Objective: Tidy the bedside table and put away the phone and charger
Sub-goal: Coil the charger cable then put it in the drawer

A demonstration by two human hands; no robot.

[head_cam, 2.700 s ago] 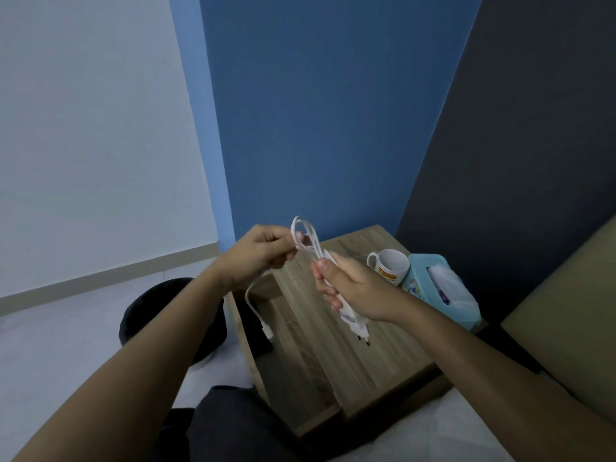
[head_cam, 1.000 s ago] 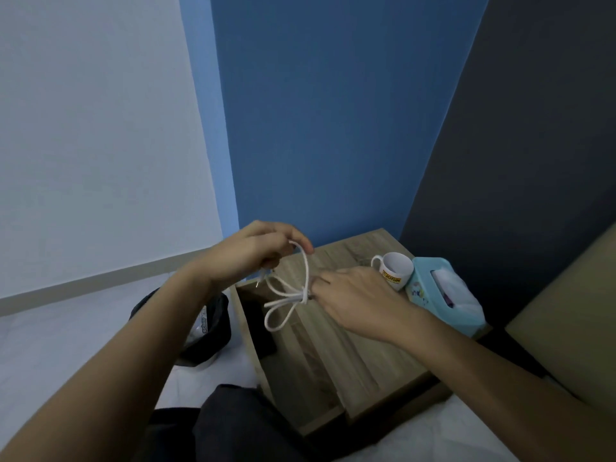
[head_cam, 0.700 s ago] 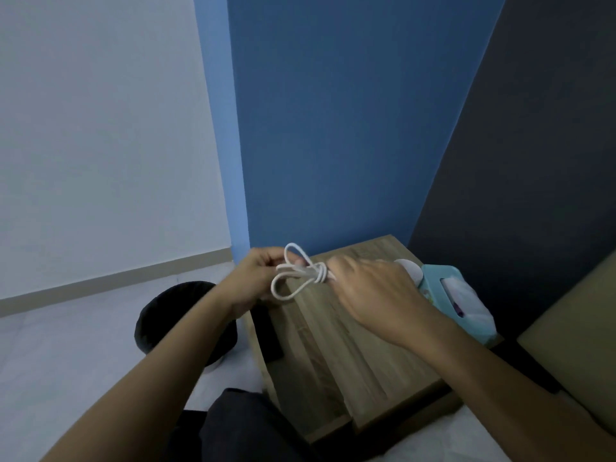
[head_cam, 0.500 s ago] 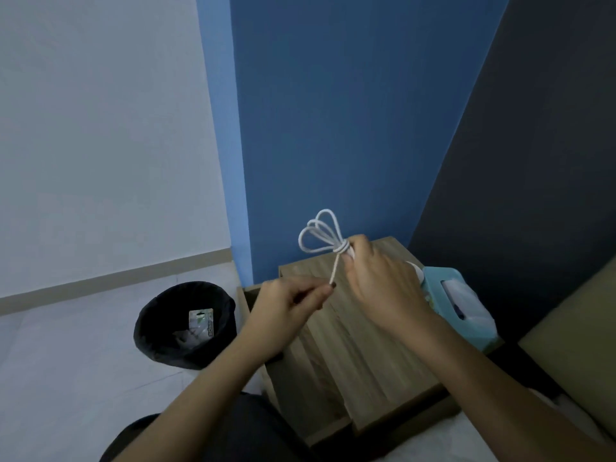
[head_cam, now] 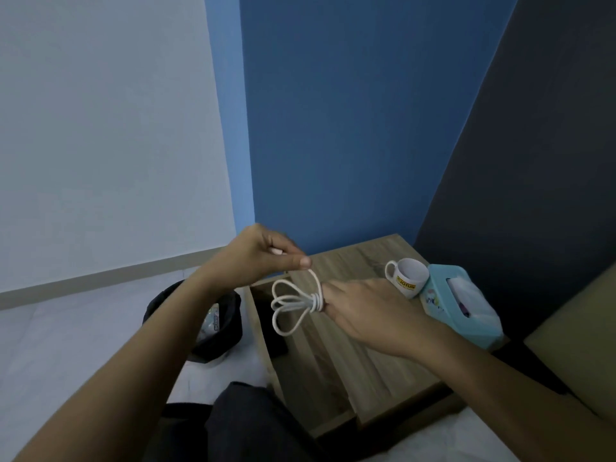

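Observation:
A white charger cable (head_cam: 293,303) is bundled into loops in the air above the wooden bedside table (head_cam: 366,355). My right hand (head_cam: 370,311) grips the bundle at its wrapped end, and the charger plug is hidden inside that hand. Above and to the left, my left hand (head_cam: 263,255) pinches the loose end of the cable between thumb and fingers. The table's drawer (head_cam: 300,368) stands pulled out on the left side, with a dark object (head_cam: 276,341) lying in it. No phone can be clearly made out.
A white mug (head_cam: 408,276) and a turquoise tissue box (head_cam: 456,311) stand at the table's back right. A black waste bin (head_cam: 206,321) with litter sits on the floor to the left. Blue and dark walls close the corner behind; a bed edge lies at right.
The cable loops have swung from upright down to the left of my right hand. My left hand has risen from below the bundle to above it, drawing the loose end around.

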